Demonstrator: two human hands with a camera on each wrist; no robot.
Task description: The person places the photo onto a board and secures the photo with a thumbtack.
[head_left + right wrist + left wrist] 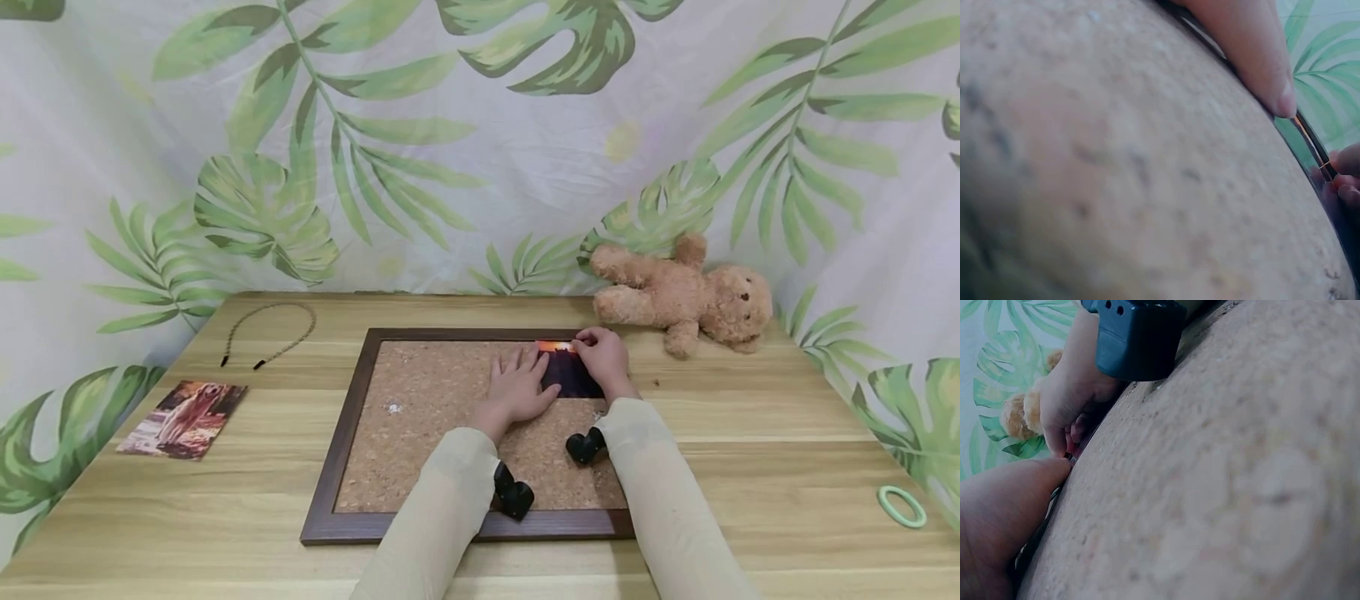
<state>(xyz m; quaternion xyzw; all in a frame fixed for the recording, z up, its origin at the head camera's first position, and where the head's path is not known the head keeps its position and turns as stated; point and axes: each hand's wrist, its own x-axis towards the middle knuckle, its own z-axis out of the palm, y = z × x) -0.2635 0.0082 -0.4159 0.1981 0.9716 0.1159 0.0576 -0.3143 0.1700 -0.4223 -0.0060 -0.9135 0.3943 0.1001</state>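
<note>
A sunset photo with a dark lower half (564,377) lies at the upper right of a framed cork board (427,450). My left hand (519,387) lies spread on the board, its fingertips and thumb over the photo's left side. At the photo's upper edge, my right hand (606,360) has thumb and forefinger pressed together. Those curled fingers (1349,169) seem to pinch a small pin-like thing, mostly hidden. In the left wrist view a bit of red shows by the right hand (1075,387); whether it is the photo or the thing held is unclear.
Left of the board lie a dog photo (183,421) and a chain strap with dark ends (272,307). A brown teddy bear (678,296) lies behind at the right. A pale green ring (902,525) is near the table's right edge.
</note>
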